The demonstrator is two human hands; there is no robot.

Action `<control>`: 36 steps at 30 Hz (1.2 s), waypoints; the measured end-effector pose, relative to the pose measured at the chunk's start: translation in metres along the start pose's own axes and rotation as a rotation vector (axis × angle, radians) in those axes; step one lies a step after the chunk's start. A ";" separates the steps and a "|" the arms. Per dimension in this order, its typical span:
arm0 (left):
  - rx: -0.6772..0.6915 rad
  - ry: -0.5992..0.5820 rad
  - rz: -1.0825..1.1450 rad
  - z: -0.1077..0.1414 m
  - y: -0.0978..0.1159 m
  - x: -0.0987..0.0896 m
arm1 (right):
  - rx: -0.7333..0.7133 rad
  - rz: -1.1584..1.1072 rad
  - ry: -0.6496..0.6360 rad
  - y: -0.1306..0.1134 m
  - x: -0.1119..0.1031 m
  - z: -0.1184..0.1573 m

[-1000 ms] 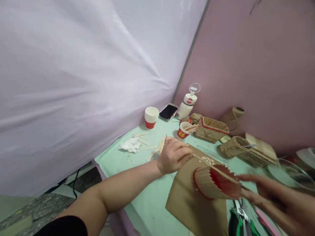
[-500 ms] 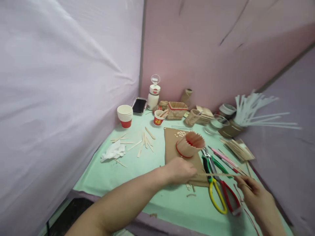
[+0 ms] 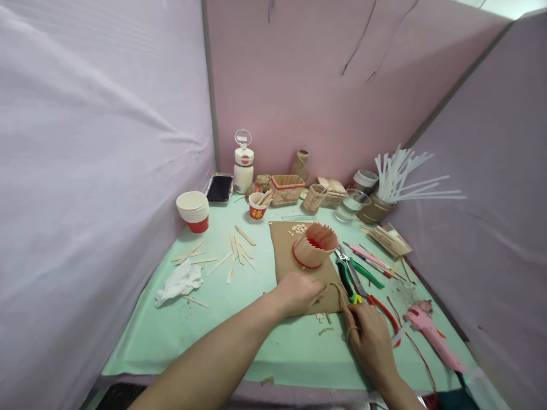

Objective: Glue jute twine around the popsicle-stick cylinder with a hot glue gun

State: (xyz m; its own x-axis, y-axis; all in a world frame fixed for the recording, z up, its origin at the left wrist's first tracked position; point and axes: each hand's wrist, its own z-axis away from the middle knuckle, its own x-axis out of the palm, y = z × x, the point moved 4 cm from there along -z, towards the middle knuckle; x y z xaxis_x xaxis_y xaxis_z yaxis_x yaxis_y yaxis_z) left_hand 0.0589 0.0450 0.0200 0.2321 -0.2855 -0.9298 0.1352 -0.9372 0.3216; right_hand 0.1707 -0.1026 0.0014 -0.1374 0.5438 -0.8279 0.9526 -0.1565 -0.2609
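A length of brown twine [image 3: 337, 286] runs slack in a small arch between my two hands. My left hand [image 3: 301, 293] is closed on one end, over the front of a brown cardboard sheet [image 3: 282, 256]. Closed on the other part is my right hand [image 3: 370, 336], low over the table beside the scissors [image 3: 387, 313], whose handles it partly covers. Just beyond my left hand, a round holder made of wooden sticks [image 3: 305, 253] stands on the cardboard, with a red band at its base and a jagged rim. Green-handled pliers [image 3: 367, 273] lie right of it.
A pink glue gun [image 3: 433, 336] lies at the right edge near red cord [image 3: 421, 353]. Loose wooden sticks [image 3: 239, 250] and a crumpled tissue [image 3: 182, 282] are on the left. Behind stand paper cups [image 3: 192, 212], a white bottle [image 3: 243, 173] and a glass of water [image 3: 351, 205].
My right hand has come left toward my left hand, so the twine went from taut to slack. The view has shifted right, bringing the glue gun into sight.
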 end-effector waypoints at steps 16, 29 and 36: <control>-0.163 -0.114 0.190 -0.005 0.000 0.000 | 0.091 0.007 -0.070 0.002 0.004 -0.005; -0.181 -0.075 0.202 -0.004 -0.018 -0.014 | 0.148 -0.022 -0.054 0.000 0.003 -0.006; -0.248 0.000 0.138 0.000 -0.039 -0.025 | 0.059 -0.045 -0.441 0.000 -0.011 -0.018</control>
State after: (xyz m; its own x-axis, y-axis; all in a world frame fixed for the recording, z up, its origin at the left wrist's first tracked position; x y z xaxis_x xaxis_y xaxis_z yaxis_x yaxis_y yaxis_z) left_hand 0.0474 0.0889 0.0302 0.2651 -0.4067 -0.8742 0.3340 -0.8118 0.4790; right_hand 0.1773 -0.0933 0.0193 -0.2934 0.1492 -0.9443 0.9277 -0.1942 -0.3189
